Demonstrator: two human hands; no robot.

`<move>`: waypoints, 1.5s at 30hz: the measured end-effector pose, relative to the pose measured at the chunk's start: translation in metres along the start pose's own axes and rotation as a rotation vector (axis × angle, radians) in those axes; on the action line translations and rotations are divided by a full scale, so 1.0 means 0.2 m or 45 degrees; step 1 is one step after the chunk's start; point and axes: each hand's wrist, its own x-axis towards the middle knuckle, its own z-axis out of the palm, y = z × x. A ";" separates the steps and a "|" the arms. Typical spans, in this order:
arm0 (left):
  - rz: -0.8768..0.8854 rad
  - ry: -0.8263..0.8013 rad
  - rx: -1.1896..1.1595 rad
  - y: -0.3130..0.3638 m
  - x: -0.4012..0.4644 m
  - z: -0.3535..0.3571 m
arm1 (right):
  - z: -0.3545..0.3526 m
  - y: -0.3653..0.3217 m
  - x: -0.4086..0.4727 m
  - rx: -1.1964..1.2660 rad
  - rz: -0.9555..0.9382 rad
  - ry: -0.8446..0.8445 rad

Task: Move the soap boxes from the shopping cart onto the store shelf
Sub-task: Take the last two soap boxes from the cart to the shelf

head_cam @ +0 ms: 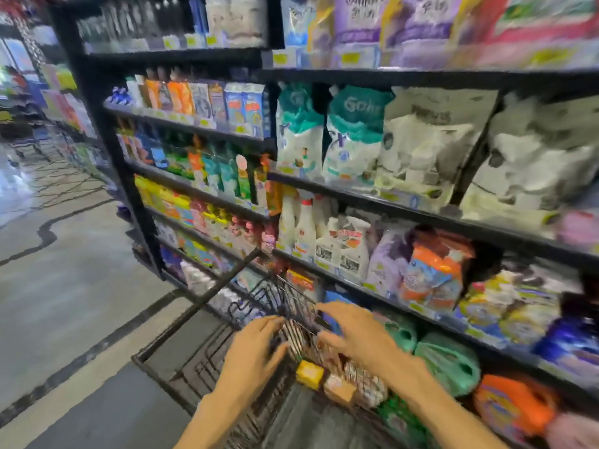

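A black wire shopping cart (181,322) stands below me against the store shelf (405,207). Several small soap boxes lie in its near right corner: a yellow one (309,373), a tan one (338,388) and striped pinkish ones (368,380). My left hand (254,348) hovers over the cart with fingers spread, holding nothing. My right hand (351,332) reaches over the cart's right side, fingers curled and apart, just above the boxes. A striped box (296,335) shows between the two hands; the blur hides whether either hand touches it.
The black shelving on the right is packed with detergent bags, bottles and cartons on every level. Green bags (444,361) and an orange pack (515,406) sit on the low shelf beside the cart. The grey aisle floor (64,286) runs off to the left.
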 end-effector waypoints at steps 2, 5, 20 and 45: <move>0.108 -0.073 -0.018 -0.05 0.14 0.05 | 0.00 0.04 0.01 0.006 0.121 0.030; 0.241 -0.225 -0.056 -0.12 0.31 0.16 | 0.02 0.09 0.00 0.020 0.326 0.082; -0.050 -0.792 -0.106 -0.52 0.64 1.06 | 0.75 0.56 0.03 0.193 0.835 -0.210; -0.151 -1.103 0.399 -1.11 0.89 2.74 | 2.00 0.96 0.03 0.349 1.103 -0.412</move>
